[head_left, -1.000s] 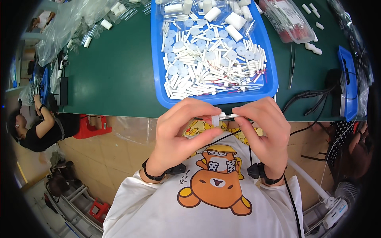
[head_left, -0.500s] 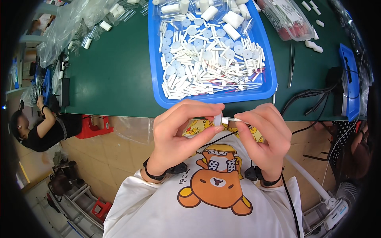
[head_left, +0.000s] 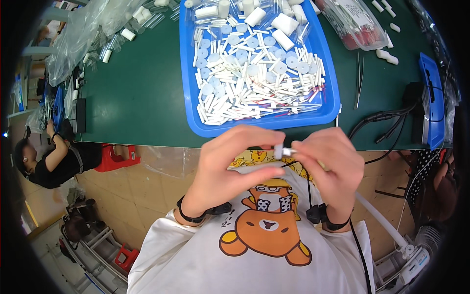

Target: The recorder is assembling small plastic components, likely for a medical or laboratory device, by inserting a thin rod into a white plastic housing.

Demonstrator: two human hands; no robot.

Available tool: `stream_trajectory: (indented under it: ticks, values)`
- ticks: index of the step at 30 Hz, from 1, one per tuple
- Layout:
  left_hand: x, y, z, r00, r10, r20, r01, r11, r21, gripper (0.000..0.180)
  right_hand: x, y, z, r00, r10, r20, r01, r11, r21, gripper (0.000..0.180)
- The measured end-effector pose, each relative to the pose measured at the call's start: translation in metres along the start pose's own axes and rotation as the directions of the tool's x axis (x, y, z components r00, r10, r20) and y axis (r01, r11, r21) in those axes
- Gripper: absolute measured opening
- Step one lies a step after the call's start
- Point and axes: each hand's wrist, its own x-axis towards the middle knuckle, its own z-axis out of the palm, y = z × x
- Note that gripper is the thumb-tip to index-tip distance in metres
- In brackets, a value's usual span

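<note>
In front of my chest, my right hand point(head_left: 332, 164) pinches a slim white piece between thumb and fingers. A pale translucent disc point(head_left: 278, 151) sits on the left end of that piece, with a short white part point(head_left: 288, 152) between disc and fingers. My left hand point(head_left: 232, 159) curves beside the disc with thumb and forefinger spread apart. Its forefinger tip is at the disc's upper edge; whether they touch I cannot tell. Just beyond both hands lies a blue tray point(head_left: 264, 128) full of small white tubes, pale discs, thin needle-like pieces and larger white cylinders.
On the green table point(head_left: 132, 98), tweezers point(head_left: 360, 81) lie right of the tray, below a clear plastic box point(head_left: 350, 24). Black cables point(head_left: 379, 117) run near a small blue tray point(head_left: 432, 100). Plastic bags point(head_left: 93, 34) cover the far left. Another person point(head_left: 46, 159) sits at left.
My left thumb has moved down off the disc, opening the pinch. The disc and white piece have shifted slightly right with my right hand. The big tray sits slightly further left.
</note>
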Motion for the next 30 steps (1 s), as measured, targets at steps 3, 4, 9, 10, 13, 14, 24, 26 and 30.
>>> stream_trajectory:
  ticks: [3, 4, 9, 10, 13, 14, 24, 26, 30]
  values:
    - [0.004, 0.005, -0.005, 0.998, -0.057, -0.035, 0.059, 0.996, 0.067, 0.038, 0.004, 0.012, -0.017, 0.985, 0.108, -0.137, -0.125, 0.984, -0.126, 0.018]
    - [0.004, 0.004, -0.007, 0.996, -0.069, -0.058, 0.074, 0.993, 0.088, 0.04, 0.001, 0.019, -0.021, 0.949, 0.182, -0.256, -0.224, 0.964, -0.145, 0.016]
    - [0.004, -0.004, -0.023, 0.997, 0.01, -0.073, 0.013, 0.951, 0.31, 0.025, 0.002, 0.042, -0.04, 0.924, 0.215, -0.316, -0.349, 0.811, -0.47, 0.013]
    - [0.002, -0.005, -0.024, 0.998, 0.006, -0.066, 0.015, 0.95, 0.311, 0.024, 0.003, 0.043, -0.04, 0.935, 0.205, -0.291, -0.335, 0.782, -0.526, 0.013]
    - [0.002, -0.007, -0.024, 0.999, 0.0, -0.047, 0.013, 0.958, 0.286, 0.02, 0.013, 0.029, -0.031, 0.943, 0.203, -0.263, -0.312, 0.815, -0.489, 0.015]
    - [0.001, -0.007, -0.024, 0.999, 0.0, -0.041, 0.012, 0.962, 0.273, 0.019, 0.016, 0.028, -0.028, 0.962, 0.199, -0.189, -0.266, 0.848, -0.458, 0.015]
    - [-0.004, -0.007, -0.033, 0.994, -0.02, -0.107, 0.05, 0.957, 0.284, 0.016, 0.047, 0.022, 0.024, 0.986, 0.135, 0.094, -0.09, 0.922, -0.377, 0.01]
    - [-0.006, -0.009, -0.036, 0.991, -0.017, -0.131, 0.054, 0.956, 0.288, 0.015, 0.052, 0.022, 0.034, 0.981, 0.15, 0.124, -0.095, 0.926, -0.366, 0.012]
    - [-0.003, -0.013, -0.038, 0.974, -0.013, -0.225, 0.092, 0.934, 0.345, 0.013, 0.055, 0.023, 0.056, 0.966, 0.244, 0.081, -0.204, 0.92, -0.335, 0.008]
